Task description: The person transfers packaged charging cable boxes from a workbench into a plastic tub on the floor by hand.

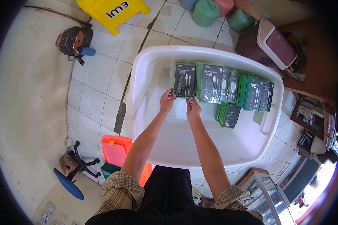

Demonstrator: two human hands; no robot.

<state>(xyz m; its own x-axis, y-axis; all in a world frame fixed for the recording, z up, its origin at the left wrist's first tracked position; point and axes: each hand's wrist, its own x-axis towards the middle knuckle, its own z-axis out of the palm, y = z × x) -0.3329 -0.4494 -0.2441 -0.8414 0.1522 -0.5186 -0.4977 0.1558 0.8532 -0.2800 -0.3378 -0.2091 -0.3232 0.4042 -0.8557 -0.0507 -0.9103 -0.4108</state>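
A plastic-wrapped pack of charging cable boxes point(184, 80), dark with green edges, lies at the left of a row in a large white tub point(157, 150). My left hand point(166, 101) pinches its lower left corner. At its lower right corner, the fingers of my right hand point(193, 107) are closed on the same pack. Just right of it is another wrapped pack point(211, 83), with narrower packs point(233, 87) beside that. Further right, more green-edged boxes point(256, 93) stand in the row. A smaller group of boxes point(229, 115) sits below them.
A yellow sign point(114, 13), a patterned backpack point(76, 40) and a lidded bin point(268, 45) are around the tub. Near my legs are an orange container point(117, 152) and a blue swivel chair point(69, 183). A glass display case point(266, 195) stands at the lower right.
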